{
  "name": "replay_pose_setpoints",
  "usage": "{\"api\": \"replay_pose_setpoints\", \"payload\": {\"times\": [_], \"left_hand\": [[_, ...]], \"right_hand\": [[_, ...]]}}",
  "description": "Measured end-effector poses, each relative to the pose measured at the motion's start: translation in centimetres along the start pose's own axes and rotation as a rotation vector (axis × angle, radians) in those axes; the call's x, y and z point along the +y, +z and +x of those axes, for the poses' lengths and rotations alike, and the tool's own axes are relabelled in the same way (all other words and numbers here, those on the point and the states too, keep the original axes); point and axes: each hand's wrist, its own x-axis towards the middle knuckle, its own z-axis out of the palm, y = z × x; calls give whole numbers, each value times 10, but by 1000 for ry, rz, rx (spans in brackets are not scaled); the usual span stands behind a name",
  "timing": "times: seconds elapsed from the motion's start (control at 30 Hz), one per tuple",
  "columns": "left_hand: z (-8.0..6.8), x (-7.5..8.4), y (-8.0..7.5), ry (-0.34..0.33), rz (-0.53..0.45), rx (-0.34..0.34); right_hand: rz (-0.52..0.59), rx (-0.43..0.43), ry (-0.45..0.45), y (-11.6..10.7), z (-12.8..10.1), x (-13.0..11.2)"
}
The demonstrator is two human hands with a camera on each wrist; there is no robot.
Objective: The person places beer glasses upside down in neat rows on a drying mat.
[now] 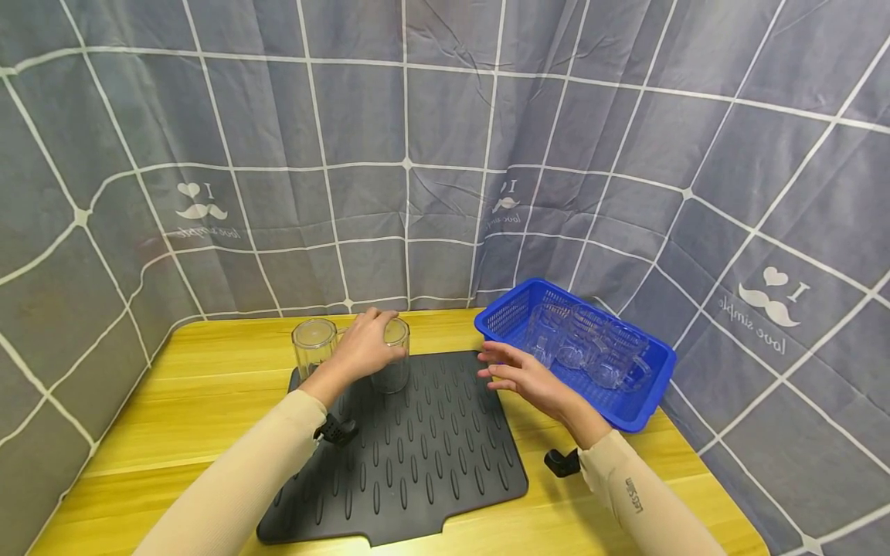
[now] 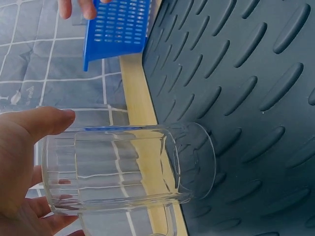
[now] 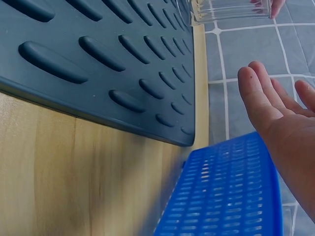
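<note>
glass mug stands toward the far edge of a dark mat, its upper end in the left hand. nearest: pale sleeves, a black device at each cuff. next, the mat, studded with raised ovals, on a yellow wood-grain worktop. right hand by the mat's far right corner, just beside the basket; grip spread, fingers loosely extended. left grip pinching the mug, thumb on one side, fingers on the other. second glass just left of that hand, at the mat's far left corner, partly hidden. blue basket, perforated walls, right of the mat; several clear mugs inside, exact count hard to make out. farthest: grey curtain, white grid, printed hearts and moustaches.
</note>
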Motion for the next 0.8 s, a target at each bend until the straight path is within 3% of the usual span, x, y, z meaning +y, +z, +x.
{"api": "replay_pose_setpoints", "payload": {"times": [0.33,0.8], "left_hand": [[-3,-1,1,-11,-29,14],[-11,4,2,3,-109,97]], "right_hand": [[-26,34,-11,-2,2,-6],[-62,78,-24,-13,-2,-23]]}}
